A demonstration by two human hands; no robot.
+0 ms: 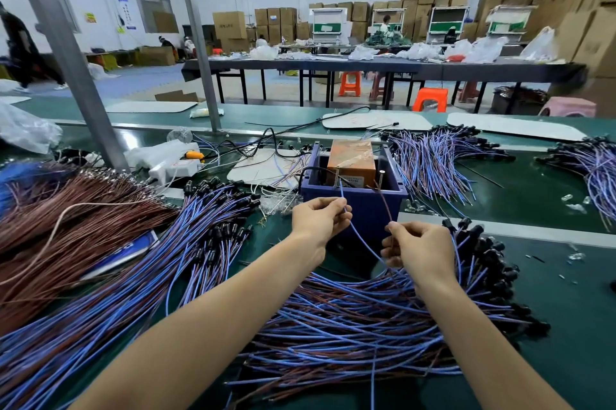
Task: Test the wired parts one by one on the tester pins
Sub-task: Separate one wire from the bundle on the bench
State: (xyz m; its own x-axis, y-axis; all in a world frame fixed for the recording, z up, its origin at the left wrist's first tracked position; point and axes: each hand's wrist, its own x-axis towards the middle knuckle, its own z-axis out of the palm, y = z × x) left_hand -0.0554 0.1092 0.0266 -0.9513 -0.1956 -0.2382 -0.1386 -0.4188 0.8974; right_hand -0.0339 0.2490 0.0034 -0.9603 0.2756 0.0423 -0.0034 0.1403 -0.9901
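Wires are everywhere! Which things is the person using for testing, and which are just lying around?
Job: left hand pinching blue wire; right hand pinching brown wire; tester pins; blue tester box; pile of wired parts.
Lying about: brown wire bundle; white power strip; plastic bag; orange stools.

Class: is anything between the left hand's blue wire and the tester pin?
Nothing visible: the thin blue wire rises from the left hand straight to the upright metal pin on the dark blue plastic box.
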